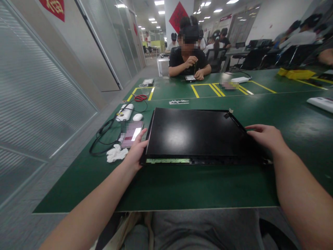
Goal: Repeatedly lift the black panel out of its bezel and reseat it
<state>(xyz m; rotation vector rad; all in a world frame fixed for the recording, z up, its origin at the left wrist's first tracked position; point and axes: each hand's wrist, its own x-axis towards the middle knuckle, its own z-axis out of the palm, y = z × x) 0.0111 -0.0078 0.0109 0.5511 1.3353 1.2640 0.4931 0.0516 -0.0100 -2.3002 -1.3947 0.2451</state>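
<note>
In front of me is a black LCD screen panel point(192, 133) seated in a dark frame or back cover, its glossy face up and reflecting a light. A green circuit strip point(168, 160) shows along the near edge, on the left half. My left hand point(137, 149) grips the left edge, thumb on the near side and fingers partly hidden. On the opposite side, my right hand point(265, 135) holds the right edge with its fingertips; its lower fingers are hidden. A small light tab point(231, 110) sticks up at the far right corner.
Left of the screen lie a phone point(132, 133), crumpled tissue point(117, 153), a white mouse-like object point(137, 117), a white power strip point(125, 113) and black cables point(100, 133). Thin metal strips point(179, 102) lie beyond. Across the green table point(203, 187) a person point(187, 52) works on a small device.
</note>
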